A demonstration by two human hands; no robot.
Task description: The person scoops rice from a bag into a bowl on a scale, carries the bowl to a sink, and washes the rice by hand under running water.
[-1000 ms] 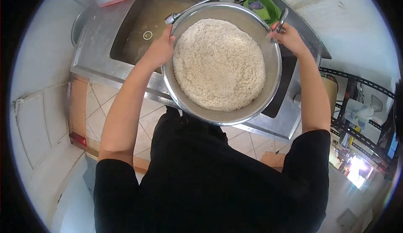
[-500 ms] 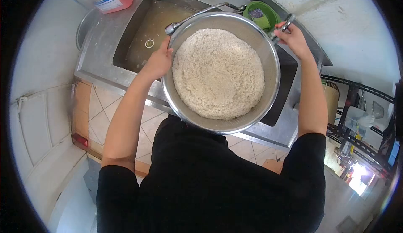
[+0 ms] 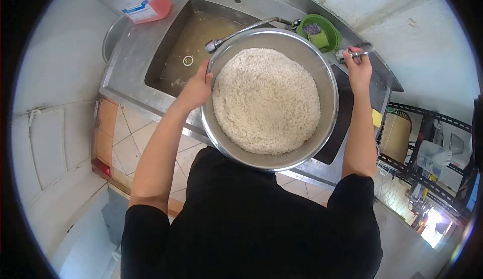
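A large steel colander (image 3: 329, 109) full of white rice (image 3: 266, 103) sits over the sink, its near rim close to my body. My left hand (image 3: 196, 90) is closed on the colander's left rim, thumb and fingers at the edge. Just right of the far right rim, my right hand (image 3: 358, 72) grips a metal spray nozzle (image 3: 343, 56) on a flexible hose. No water is visibly coming from it. Another flexible faucet (image 3: 236, 36) reaches over the left basin, its head beside the colander rim.
Cloudy water stands in the left sink basin (image 3: 183, 32); the dark right basin (image 3: 336, 140) is partly covered. A green bowl (image 3: 333, 30) with scrubbing pads sits behind. A jug of pink liquid (image 3: 153, 10) stands at back left, a black shelf rack (image 3: 427, 150) at right.
My right hand and the nozzle have moved a little right and nearer my body, away from the colander rim. The view has shifted slightly; my left hand keeps its hold.
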